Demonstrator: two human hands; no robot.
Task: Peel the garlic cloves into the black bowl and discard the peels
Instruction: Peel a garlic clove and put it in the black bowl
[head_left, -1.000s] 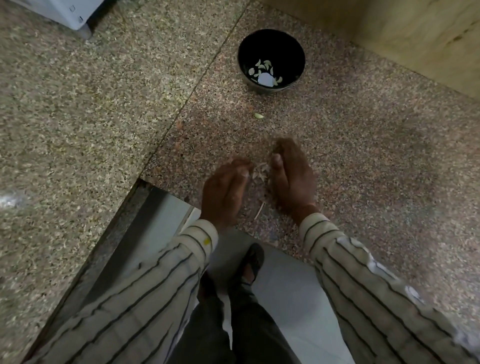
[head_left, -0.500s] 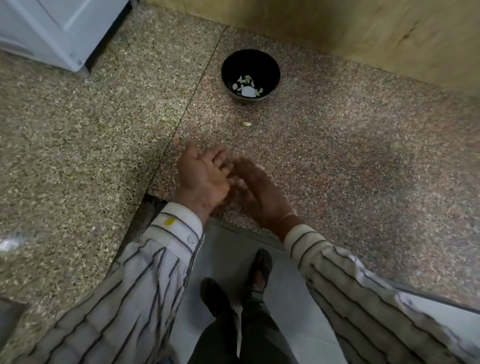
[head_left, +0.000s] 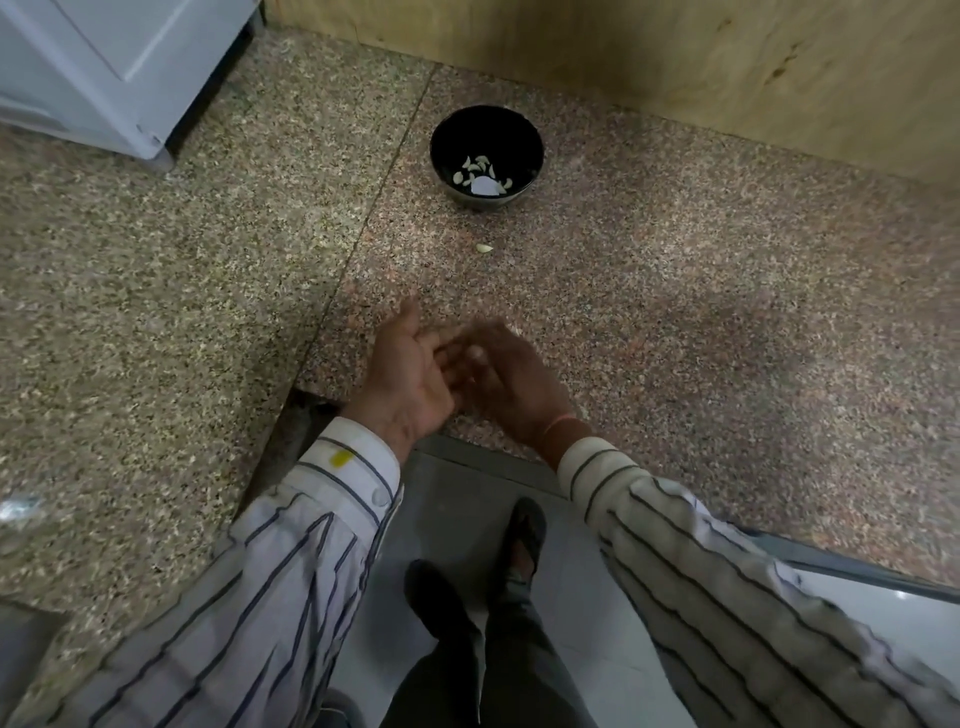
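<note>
Mostly done: peeled pale garlic cloves (head_left: 480, 174) fill the round black bowl (head_left: 530, 135); one pale clove (head_left: 484, 248) lies on the speckled granite surface (head_left: 675, 312) near its front edge. My left hand (head_left: 402, 374) lies relaxed, palm up; whether my right hand (head_left: 511, 379) holds peels, I cannot tell.

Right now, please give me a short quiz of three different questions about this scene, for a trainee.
1. True or false: the black bowl already holds peeled garlic cloves.
2. Where does the loose clove lie? A) inside the bowl B) on the counter, on the near side of the bowl C) on the floor
3. Fill in: the left hand and right hand meet near the counter's ____ edge.

Key: 1 true; 2 B; 3 front
</note>
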